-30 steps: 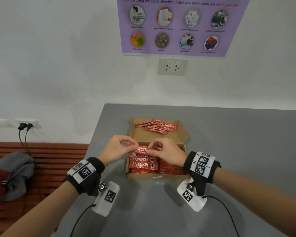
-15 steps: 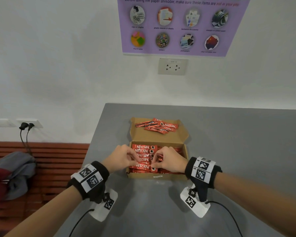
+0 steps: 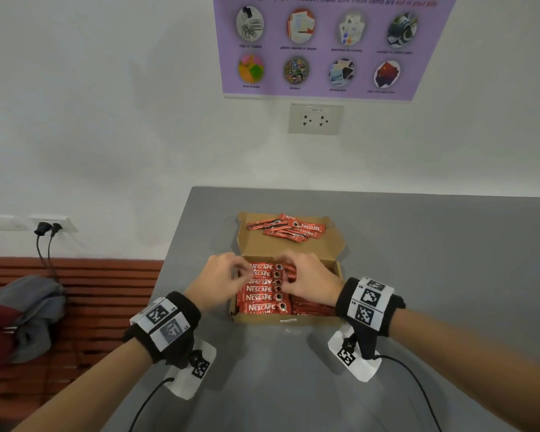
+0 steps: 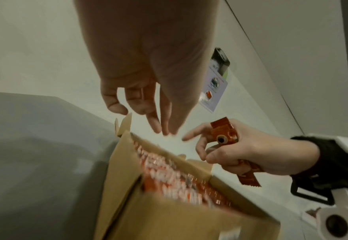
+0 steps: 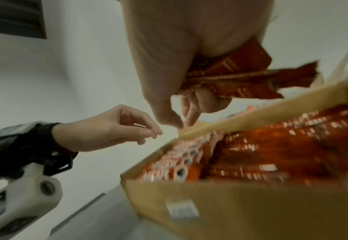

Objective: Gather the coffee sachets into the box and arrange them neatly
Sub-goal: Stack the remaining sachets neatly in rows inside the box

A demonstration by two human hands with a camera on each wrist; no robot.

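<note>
An open cardboard box sits on the grey table. Red Nescafe sachets lie in a neat row in its left half, and more fill the right half. Loose sachets lie on the opened lid. My left hand hovers over the far end of the row with loosely bent fingers, holding nothing. My right hand is beside it over the box's middle and grips a small bundle of sachets, also visible in the right wrist view.
The table's left edge runs close to the box. Beyond it are a red slatted bench with a grey and maroon bag. A white wall with a socket and a purple poster stands behind the table.
Both hands moved from the near end of the sachet row to its far end. The left hand let go of the sachet it pinched; the right hand keeps its bundle.
</note>
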